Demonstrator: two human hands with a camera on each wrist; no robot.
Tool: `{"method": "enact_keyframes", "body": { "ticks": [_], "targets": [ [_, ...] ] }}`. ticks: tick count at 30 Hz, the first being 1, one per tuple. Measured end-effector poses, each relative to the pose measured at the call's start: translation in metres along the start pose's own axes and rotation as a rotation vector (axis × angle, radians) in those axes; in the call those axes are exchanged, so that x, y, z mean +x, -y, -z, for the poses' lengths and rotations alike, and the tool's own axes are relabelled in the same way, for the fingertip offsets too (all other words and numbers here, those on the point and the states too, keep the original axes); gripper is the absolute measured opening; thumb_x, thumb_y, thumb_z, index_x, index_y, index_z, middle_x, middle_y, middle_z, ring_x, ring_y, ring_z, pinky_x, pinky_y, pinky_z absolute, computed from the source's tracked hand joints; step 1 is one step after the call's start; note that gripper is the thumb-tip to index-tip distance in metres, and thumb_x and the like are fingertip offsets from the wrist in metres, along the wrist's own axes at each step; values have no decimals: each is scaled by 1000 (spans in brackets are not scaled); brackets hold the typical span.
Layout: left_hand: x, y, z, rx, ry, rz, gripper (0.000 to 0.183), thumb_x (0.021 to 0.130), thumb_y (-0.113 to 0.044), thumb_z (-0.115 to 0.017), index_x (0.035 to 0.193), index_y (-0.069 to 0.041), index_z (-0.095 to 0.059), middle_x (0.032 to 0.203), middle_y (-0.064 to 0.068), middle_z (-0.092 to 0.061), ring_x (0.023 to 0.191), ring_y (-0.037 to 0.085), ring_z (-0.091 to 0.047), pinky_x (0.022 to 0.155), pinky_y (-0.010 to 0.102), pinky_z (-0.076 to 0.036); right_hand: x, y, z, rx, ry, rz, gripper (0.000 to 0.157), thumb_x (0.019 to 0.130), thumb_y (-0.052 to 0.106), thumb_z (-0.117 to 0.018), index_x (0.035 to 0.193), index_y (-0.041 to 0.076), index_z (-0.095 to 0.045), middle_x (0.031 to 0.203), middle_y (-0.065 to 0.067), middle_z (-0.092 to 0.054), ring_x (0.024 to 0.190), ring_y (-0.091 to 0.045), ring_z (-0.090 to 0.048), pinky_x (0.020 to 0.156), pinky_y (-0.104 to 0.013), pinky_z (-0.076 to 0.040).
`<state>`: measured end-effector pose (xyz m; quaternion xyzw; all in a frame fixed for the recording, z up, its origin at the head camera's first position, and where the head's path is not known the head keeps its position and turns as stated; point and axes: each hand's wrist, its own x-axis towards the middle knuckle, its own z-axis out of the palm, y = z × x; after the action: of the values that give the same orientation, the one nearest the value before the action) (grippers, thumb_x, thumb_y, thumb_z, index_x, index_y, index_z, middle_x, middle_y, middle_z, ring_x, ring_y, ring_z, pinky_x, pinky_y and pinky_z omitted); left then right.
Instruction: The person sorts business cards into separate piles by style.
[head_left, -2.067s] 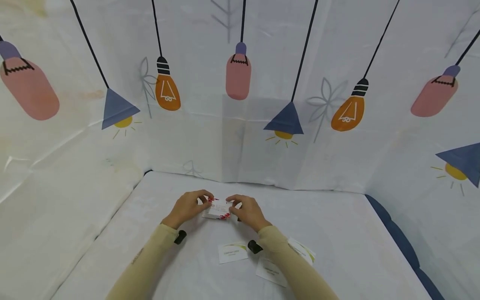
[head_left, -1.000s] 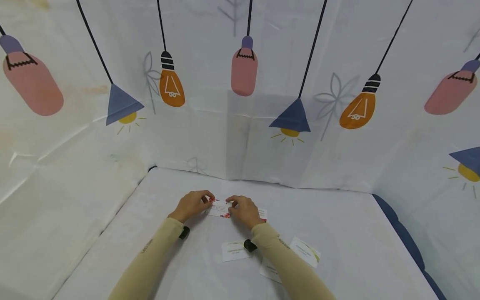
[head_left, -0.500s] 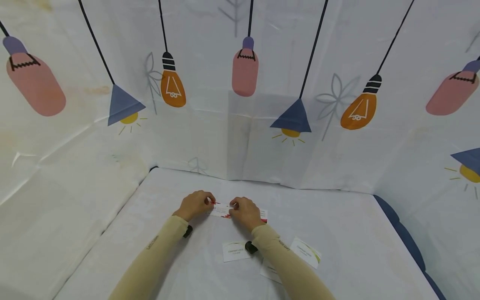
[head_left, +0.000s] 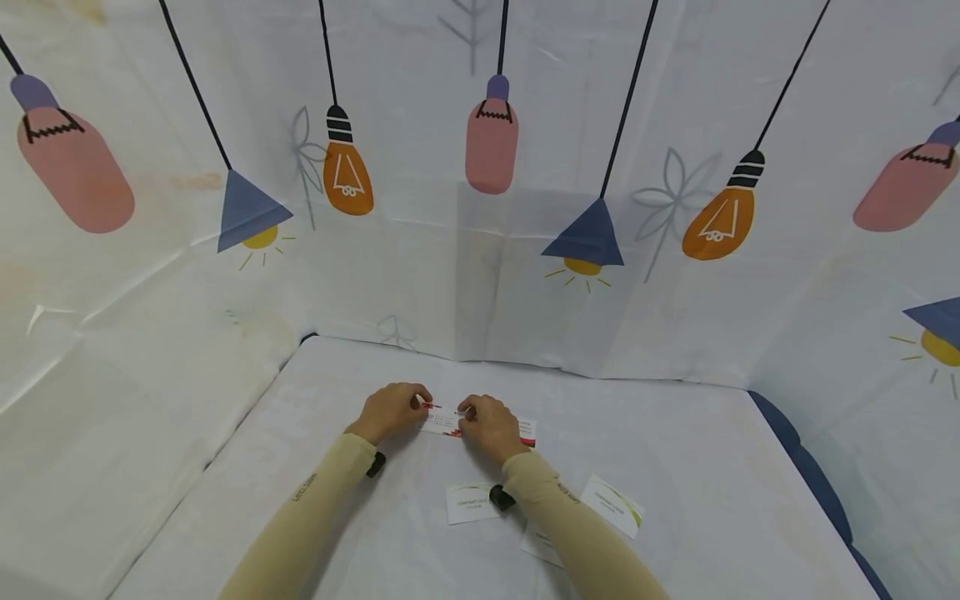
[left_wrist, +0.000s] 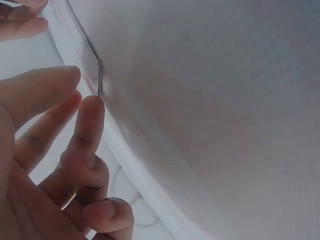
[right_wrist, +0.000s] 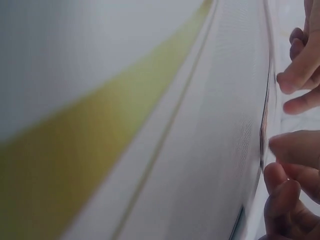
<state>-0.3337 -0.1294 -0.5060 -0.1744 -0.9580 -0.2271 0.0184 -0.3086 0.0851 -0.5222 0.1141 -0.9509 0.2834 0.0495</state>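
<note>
A white business card (head_left: 441,421) with red patterned corners lies low on the white table between my two hands, in the head view. My left hand (head_left: 390,411) pinches its left end with thumb and forefinger. At its right end my right hand (head_left: 491,427) does the same, hiding that part of the card. A second card with a red edge (head_left: 528,432) shows partly from behind the right hand. In the left wrist view, the thumb and forefinger (left_wrist: 90,120) meet the card's corner (left_wrist: 99,75). The right wrist view shows the right fingertips (right_wrist: 275,175) against the card edge.
Nearer the front lie white cards with green curves: one in the middle (head_left: 468,503), one to the right (head_left: 611,506), and one partly under the right forearm (head_left: 540,546). A white sheet wall with printed lamps (head_left: 491,146) stands behind the table.
The red-patterned card looked tilted up 2.1 s ago and is now flatter. The second red-edged card has come into sight behind the right hand. My left hand has shifted slightly right.
</note>
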Motion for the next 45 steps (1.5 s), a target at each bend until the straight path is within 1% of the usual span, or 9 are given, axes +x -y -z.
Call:
{"method": "enact_keyframes", "body": {
  "ticks": [8,10,15,19,22,28,35,40,45],
  "targets": [
    [-4,0,6,-6,-32,-10,20,88,-20,-76,108,-17,-74,90,-1,-71,70,12,-58,61,34,-47,-5,0,4,19,2,45,16,90,21,-71,106,18,-75,89,5,-68,85,-16,-63,70,-36,-51],
    [-6,-1,7,-7,-36,-8,20,88,-21,-76,108,-18,-74,90,-2,-71,69,12,-57,60,33,-46,-8,-1,5,38,5,63,16,91,22,-70,106,17,-75,90,5,-68,84,-15,-63,70,-35,-50],
    [-13,-3,6,-19,-38,5,20,89,-23,-75,109,-21,-74,88,-5,-69,66,11,-53,58,31,-44,-16,-5,8,73,23,104,18,93,23,-70,109,17,-74,92,5,-70,73,-9,-58,64,-29,-47],
    [-20,-8,6,-38,-40,-10,20,88,-22,-76,108,-21,-74,86,-7,-67,63,10,-51,57,30,-42,-24,-8,13,75,39,120,20,93,23,-69,112,18,-73,94,6,-69,68,-6,-54,60,-26,-45],
    [-26,-13,7,-47,-41,-26,21,88,-22,-76,109,-21,-74,86,-8,-66,63,10,-50,57,31,-42,-31,-10,18,78,41,139,21,93,24,-70,113,18,-73,95,6,-69,68,-6,-53,59,-26,-45],
    [-38,-24,7,-57,-46,-64,21,89,-24,-77,109,-21,-74,85,-11,-65,65,9,-50,60,31,-43,-44,-13,25,66,54,186,22,93,26,-70,114,20,-73,96,7,-68,76,-6,-55,67,-26,-47],
    [-53,-37,6,-41,-42,-107,22,89,-28,-77,109,-20,-73,85,-12,-65,70,8,-53,63,30,-44,-61,-14,33,100,107,216,26,93,29,-69,117,19,-72,99,8,-67,74,-6,-55,67,-27,-47],
    [-65,-44,5,-54,-22,-112,23,89,-29,-77,110,-20,-73,84,-14,-63,74,8,-55,66,32,-46,-71,-19,37,115,133,247,26,92,28,-72,116,17,-72,100,6,-67,73,-6,-54,67,-25,-47],
    [-77,-49,0,-37,5,-136,23,90,-31,-76,110,-20,-73,86,-13,-62,74,7,-54,66,30,-46,-81,-28,40,125,164,265,31,91,33,-75,118,19,-71,104,7,-67,72,-4,-52,67,-24,-46]
  ]
}}
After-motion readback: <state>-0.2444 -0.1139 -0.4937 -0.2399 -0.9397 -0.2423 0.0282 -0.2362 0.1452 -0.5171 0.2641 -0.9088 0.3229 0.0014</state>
